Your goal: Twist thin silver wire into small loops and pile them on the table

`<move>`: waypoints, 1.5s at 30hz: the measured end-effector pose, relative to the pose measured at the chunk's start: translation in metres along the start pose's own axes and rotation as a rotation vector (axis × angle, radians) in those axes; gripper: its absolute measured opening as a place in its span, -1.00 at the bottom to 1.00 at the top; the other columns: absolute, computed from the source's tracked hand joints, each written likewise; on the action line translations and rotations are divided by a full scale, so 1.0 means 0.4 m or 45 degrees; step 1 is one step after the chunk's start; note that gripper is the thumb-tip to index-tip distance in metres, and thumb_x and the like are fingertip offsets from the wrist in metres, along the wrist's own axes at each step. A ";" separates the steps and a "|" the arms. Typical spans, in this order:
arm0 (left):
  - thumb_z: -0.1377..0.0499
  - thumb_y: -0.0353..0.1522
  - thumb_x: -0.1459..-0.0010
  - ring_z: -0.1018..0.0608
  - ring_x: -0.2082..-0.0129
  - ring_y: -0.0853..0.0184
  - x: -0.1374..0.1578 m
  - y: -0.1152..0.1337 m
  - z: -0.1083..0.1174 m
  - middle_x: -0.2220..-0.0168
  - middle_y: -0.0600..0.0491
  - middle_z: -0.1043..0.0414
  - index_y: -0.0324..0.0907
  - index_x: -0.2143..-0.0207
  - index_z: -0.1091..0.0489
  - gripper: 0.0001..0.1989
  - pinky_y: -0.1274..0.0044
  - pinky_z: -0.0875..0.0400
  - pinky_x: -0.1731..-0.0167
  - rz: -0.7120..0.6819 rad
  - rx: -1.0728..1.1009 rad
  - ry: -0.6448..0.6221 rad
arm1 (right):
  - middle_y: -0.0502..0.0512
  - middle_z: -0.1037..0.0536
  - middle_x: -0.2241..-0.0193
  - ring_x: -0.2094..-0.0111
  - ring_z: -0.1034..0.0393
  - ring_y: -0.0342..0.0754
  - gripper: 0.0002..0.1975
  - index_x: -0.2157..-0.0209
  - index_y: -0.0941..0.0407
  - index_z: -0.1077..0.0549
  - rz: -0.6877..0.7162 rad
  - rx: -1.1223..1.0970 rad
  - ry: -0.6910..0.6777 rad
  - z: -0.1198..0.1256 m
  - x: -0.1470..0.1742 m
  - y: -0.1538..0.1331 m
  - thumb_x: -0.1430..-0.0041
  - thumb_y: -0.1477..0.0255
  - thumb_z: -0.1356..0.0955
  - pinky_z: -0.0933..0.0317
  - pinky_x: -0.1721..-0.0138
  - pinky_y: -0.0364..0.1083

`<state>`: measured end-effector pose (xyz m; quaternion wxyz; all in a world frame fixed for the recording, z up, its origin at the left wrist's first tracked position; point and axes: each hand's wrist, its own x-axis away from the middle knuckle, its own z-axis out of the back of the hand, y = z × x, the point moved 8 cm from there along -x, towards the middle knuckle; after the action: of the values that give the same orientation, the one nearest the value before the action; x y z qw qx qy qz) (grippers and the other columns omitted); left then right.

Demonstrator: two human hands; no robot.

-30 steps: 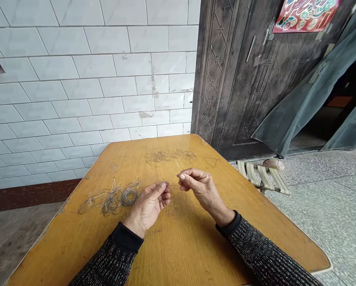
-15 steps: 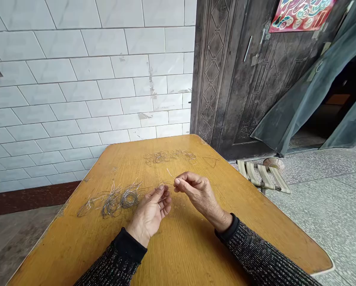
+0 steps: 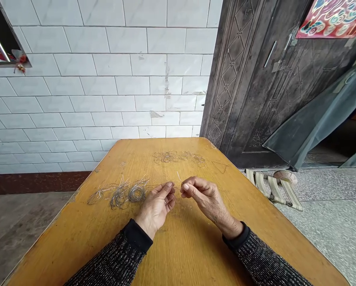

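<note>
Above the middle of the wooden table (image 3: 172,254), my left hand (image 3: 157,204) is closed in a pinch on a thin wire. Close beside it, my right hand (image 3: 206,200) pinches a wire (image 3: 178,176) whose pale end sticks up past the fingertips. A fine strand spans the small gap between the hands; whether both hold one piece I cannot tell. Left of my left hand lie a coiled bundle of silvery wire (image 3: 137,193) and looser wire bundles (image 3: 118,197) with ends poking up. Farther back, several thin wire rings (image 3: 168,157) lie in a cluster.
A bent triangular wire (image 3: 220,166) lies near the table's right edge. Behind the table stands a white tiled wall (image 3: 130,87), with a dark carved door (image 3: 249,99) at right. A strap-seat folding stool (image 3: 273,188) is on the floor right of the table.
The head view has swung left, so the scene sits farther right in the picture. Both hands keep their pinches, close together, with little other visible change.
</note>
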<state>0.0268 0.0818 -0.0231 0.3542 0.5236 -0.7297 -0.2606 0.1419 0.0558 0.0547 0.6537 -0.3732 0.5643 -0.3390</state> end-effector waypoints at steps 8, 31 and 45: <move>-0.34 -0.37 0.24 -0.33 0.57 0.56 0.006 0.039 -0.023 0.54 0.10 -0.35 -0.29 0.48 -0.45 -0.78 0.69 -0.21 0.54 -0.241 -0.046 -0.058 | -0.06 -0.39 0.56 0.63 -0.21 -0.26 -0.86 0.28 0.09 -0.31 0.059 -0.205 0.292 0.039 -0.002 0.001 -0.10 0.36 -0.29 -0.15 0.59 -0.22; -0.26 -0.32 0.16 -0.31 0.61 0.49 0.031 0.015 -0.084 0.60 0.07 -0.36 -0.25 0.55 -0.47 -0.85 0.59 -0.18 0.51 -0.091 -0.920 -0.581 | -0.15 -0.13 0.72 0.69 0.06 -0.31 -0.83 0.50 0.20 -0.41 -0.212 0.254 -0.484 0.034 -0.010 0.045 0.14 0.59 -0.21 0.10 0.66 -0.26; -0.26 -0.37 0.17 -0.29 0.65 0.50 0.022 0.004 -0.067 0.65 0.11 -0.33 -0.27 0.53 -0.46 -0.88 0.60 -0.13 0.57 -0.025 -1.121 -0.521 | -0.08 -0.25 0.66 0.63 -0.04 -0.26 -0.77 0.50 0.19 -0.45 -0.080 0.616 -0.564 0.028 -0.004 0.021 0.11 0.63 -0.19 0.03 0.59 -0.24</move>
<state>0.0454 0.0739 -0.0031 0.3888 0.2690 -0.5998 -0.6455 0.1528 0.0625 0.0489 0.8194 -0.2891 0.2997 -0.3939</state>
